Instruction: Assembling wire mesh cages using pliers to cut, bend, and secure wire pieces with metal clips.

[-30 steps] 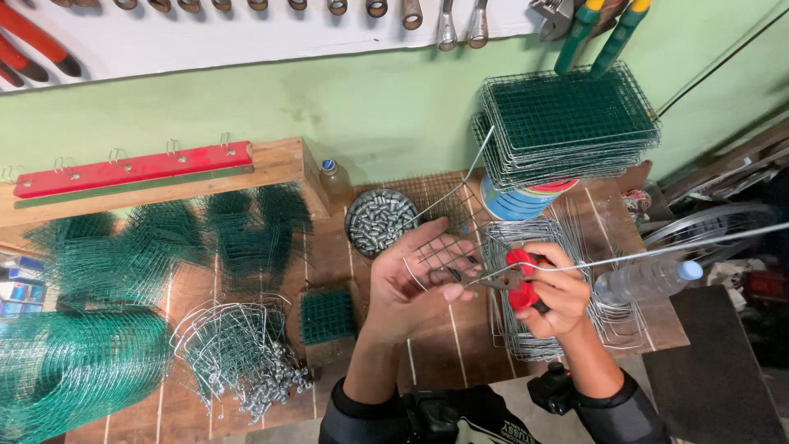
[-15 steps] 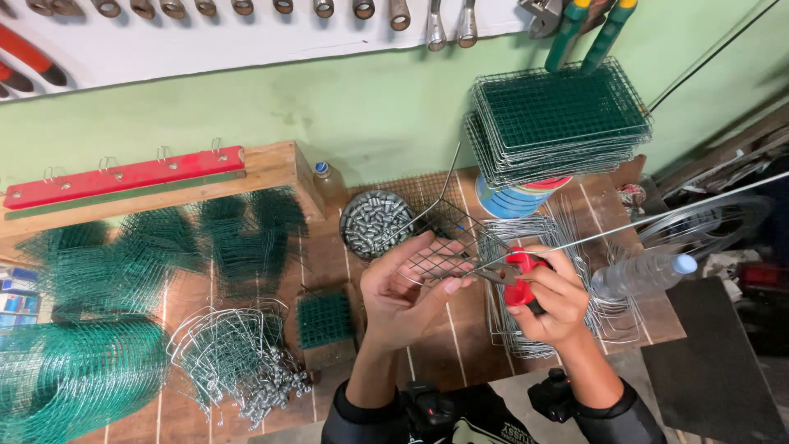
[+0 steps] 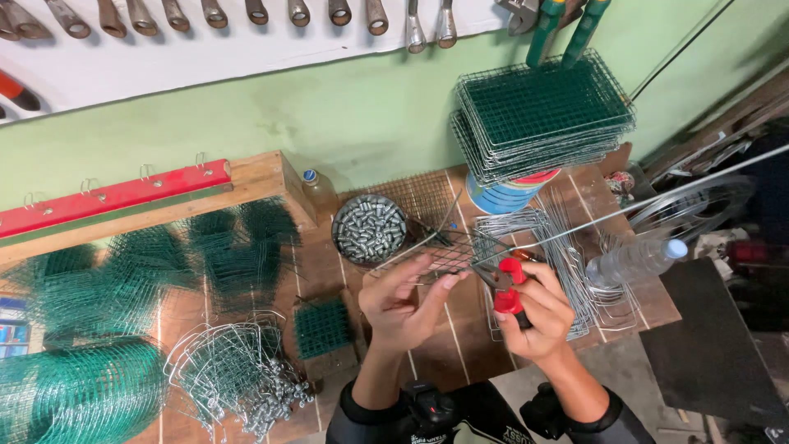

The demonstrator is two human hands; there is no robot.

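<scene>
Right grip point(image 3: 538, 311) clamps pliers point(image 3: 508, 285), mesh point(image 3: 450, 251) (left-held) beside

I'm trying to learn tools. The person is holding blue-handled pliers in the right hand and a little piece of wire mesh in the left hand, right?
Almost. The pliers in the right hand have red handles, not blue, as the head view shows. The rest is right: the left hand holds a little piece of wire mesh over the wooden table.
</scene>
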